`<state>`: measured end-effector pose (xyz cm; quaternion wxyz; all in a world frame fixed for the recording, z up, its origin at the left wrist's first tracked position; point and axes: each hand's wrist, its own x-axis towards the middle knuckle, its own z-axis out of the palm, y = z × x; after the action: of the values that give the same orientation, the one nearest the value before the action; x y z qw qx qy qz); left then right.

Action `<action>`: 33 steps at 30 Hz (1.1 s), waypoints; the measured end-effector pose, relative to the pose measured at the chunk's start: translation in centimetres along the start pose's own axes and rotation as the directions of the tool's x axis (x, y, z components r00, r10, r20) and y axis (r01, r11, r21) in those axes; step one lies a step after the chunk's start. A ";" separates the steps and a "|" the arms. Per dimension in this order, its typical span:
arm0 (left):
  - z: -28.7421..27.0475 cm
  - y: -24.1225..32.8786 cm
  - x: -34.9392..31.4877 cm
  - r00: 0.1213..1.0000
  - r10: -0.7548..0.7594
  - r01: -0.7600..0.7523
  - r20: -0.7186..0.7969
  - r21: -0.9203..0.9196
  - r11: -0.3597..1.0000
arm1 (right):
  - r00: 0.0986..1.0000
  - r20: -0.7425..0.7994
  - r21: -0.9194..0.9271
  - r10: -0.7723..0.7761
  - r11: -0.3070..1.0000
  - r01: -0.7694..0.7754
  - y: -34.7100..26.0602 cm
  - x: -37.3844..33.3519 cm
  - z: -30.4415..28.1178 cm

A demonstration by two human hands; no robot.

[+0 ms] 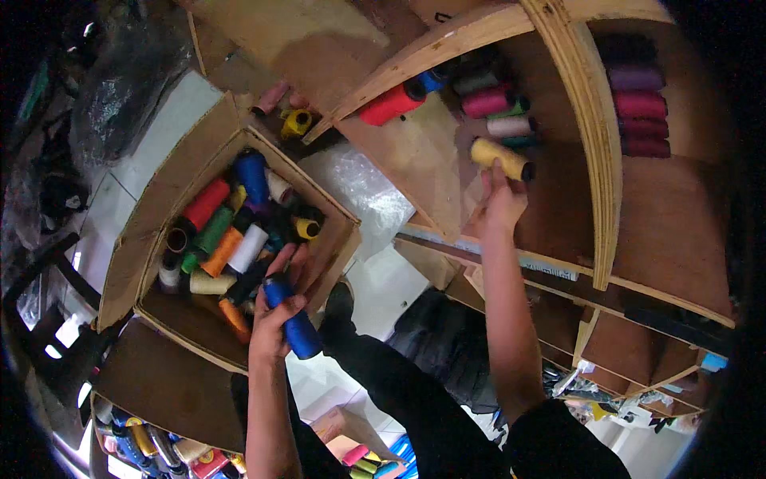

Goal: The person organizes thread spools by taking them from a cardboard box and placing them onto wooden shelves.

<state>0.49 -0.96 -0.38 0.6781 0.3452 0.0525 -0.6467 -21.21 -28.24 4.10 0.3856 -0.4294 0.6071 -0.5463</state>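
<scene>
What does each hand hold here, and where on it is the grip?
Left hand: blue thread spool, gripped around its upper half. Right hand: yellow thread spool, gripped from below mid-body.

An open brown cardboard box (152, 231) sits at the left, on the pale tiled floor (171, 120), with many thread cones of mixed colours (231, 231) lying in it. The left hand (275, 315) holds a blue thread cone (293, 317) over the box's right rim. To the right stands a plywood shelf unit (582, 120). The right hand (503, 203) holds a yellow thread cone (501, 159) inside a shelf compartment, just below a cluster of cones (499, 104). A column of dark cones (638, 100) lies in the compartment further right.
</scene>
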 end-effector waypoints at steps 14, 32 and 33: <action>0.6 -1.2 0.6 0.993 -0.060 0.077 0.104 -0.165 0.983 | 0.850 0.144 -0.743 -0.506 0.512 0.431 5.5 22.7 -1.4; 1.6 -2.6 1.7 0.992 0.008 -0.011 0.127 0.027 1.000 | 0.566 0.549 -0.451 0.615 0.788 -0.420 -1.3 -13.0 -1.9; 0.0 -1.6 0.7 0.999 0.022 -0.023 0.029 0.051 0.998 | 0.762 0.385 -0.147 0.520 0.850 -0.506 0.7 -11.7 -1.7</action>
<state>-0.86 -1.40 -1.41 0.6771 0.3539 0.0226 -0.6449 -18.90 -16.60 3.58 0.6315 -0.3583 0.6154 -0.3067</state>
